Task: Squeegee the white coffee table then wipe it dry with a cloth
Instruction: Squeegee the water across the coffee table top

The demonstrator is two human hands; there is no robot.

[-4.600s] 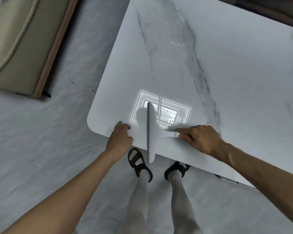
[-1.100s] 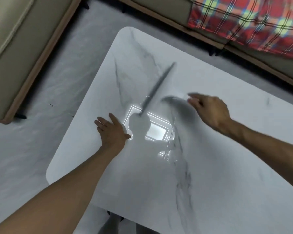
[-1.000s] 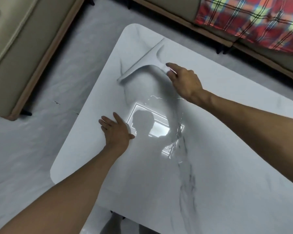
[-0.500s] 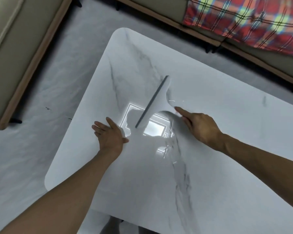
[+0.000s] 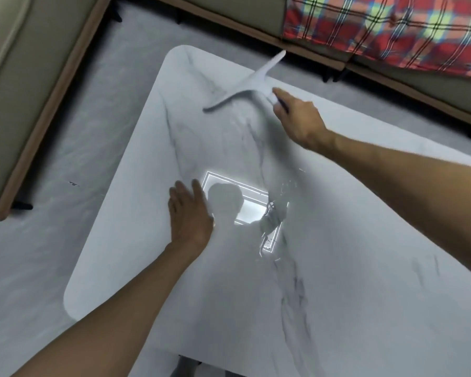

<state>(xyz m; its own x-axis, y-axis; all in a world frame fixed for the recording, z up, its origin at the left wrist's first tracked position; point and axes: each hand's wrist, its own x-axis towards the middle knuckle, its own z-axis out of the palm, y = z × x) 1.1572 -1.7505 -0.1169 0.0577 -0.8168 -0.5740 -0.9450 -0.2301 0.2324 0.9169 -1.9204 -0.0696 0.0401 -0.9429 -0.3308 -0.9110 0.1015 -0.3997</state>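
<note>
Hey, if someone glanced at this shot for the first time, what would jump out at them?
Probably the bright rectangular glare of a ceiling light mirrored in the middle of the white marble table, with streaks of water beside it. Next, the right hand holding a pale squeegee at the far edge, the left hand flat on the top. The red plaid blanket glows at upper right.

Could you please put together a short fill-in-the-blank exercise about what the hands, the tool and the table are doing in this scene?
1. The pale grey T-shaped squeegee is held by the ____ hand.
2. The left hand lies palm-down on the white marble-look coffee table, holding ____.
3. Water beads glisten on the tabletop beside a bright reflection, to the ____ of the left hand.
4. Beyond the table's far edge lies a red ____-patterned blanket.

Missing words: right; nothing; right; plaid
</note>
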